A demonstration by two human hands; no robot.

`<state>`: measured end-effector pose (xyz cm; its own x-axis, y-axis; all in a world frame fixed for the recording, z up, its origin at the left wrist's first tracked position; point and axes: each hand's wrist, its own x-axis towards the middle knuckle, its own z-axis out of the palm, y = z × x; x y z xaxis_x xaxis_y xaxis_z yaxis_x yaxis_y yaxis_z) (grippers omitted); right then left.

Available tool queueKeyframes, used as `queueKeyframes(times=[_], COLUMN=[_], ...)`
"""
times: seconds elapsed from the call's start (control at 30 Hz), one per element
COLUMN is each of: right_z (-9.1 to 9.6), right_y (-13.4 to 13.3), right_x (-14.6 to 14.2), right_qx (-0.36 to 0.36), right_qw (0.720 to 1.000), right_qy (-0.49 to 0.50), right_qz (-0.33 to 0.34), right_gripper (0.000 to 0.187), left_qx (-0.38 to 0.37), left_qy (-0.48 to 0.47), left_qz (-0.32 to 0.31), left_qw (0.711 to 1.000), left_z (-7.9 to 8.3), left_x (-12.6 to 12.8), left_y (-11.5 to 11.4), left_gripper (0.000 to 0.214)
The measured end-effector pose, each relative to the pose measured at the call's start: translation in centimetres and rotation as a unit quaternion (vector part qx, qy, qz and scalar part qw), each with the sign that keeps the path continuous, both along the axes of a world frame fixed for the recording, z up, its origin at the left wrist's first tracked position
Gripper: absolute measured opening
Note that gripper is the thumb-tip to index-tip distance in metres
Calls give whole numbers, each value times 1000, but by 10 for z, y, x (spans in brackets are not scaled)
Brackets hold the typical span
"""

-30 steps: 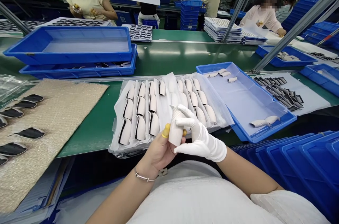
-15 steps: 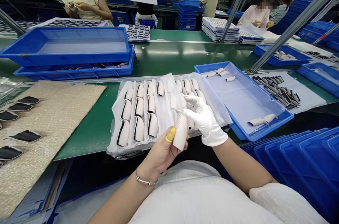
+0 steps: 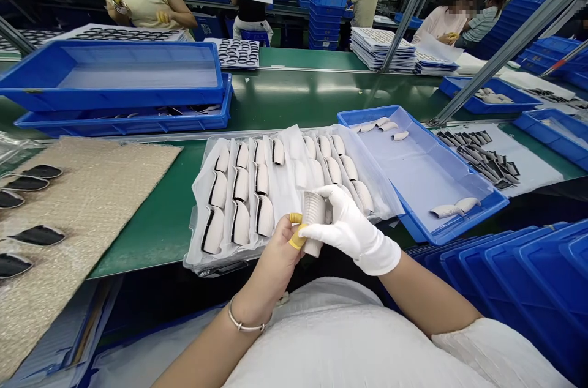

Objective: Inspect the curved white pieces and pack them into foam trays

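Observation:
Between my two hands is a curved, ribbed, off-white piece [image 3: 315,209], held roughly upright just in front of a packing tray. My left hand [image 3: 287,244], with yellow finger cots on thumb and finger, grips its left side. My right hand [image 3: 351,229], in a white glove, has its thumb and fingers closed around the right side and top. Behind them, the tray [image 3: 193,256] carries rows of similar off-white pieces, several with dark edges, set in white paper-lined slots. The back of the held piece and some fingertips are hidden.
Right of the tray, a blue bin [image 3: 416,226] holds a few loose pieces. Dark-edged pieces [image 3: 487,158] lie beyond it on paper. On the left are a tan bubble-wrap sheet [image 3: 114,192] with black-faced pieces and stacked blue trays [image 3: 114,97]. A metal post [image 3: 505,48] slants at right. Co-workers sit opposite.
My right hand has come down and left and closed onto the ribbed piece, from being open beside it. The piece has turned slightly, and my left thumb has shifted across it.

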<state>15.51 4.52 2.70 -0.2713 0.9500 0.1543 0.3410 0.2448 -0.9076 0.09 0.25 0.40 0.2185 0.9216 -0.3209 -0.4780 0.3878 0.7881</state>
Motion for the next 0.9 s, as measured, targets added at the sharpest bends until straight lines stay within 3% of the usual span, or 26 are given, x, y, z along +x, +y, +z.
queueKeyframes(times=[0.13, 0.3, 0.43, 0.53, 0.63, 0.8, 0.9], right_z=[4, 5, 1, 1, 2, 6, 8], right_y=[7, 16, 17, 14, 9, 11, 15], right_x=[-3, 0, 2, 0, -3, 0, 3], right_qx=[-22, -98, -138, -77, 23, 109, 168], right_qw=[999, 989, 979, 992, 1000, 989, 977], right_qy=[35, 107, 146, 100, -5, -100, -131], right_qz=[7, -7, -24, -12, -5, -2, 17], right_gripper=[32, 42, 40, 34, 44, 26, 31], left_qx=[7, 5, 13, 21, 39, 58, 40], left_qy=[50, 57, 54, 73, 105, 135, 138], left_qz=[-8, -13, 0, 18, 30, 22, 9], left_qw=[999, 998, 998, 997, 993, 989, 990], left_z=[0, 2, 4, 2, -3, -5, -2], left_x=[-1, -2, -1, 0, -1, -5, -5], left_y=[-1, -3, -2, 0, 2, 1, 0], left_gripper=[48, 51, 50, 48, 46, 44, 46])
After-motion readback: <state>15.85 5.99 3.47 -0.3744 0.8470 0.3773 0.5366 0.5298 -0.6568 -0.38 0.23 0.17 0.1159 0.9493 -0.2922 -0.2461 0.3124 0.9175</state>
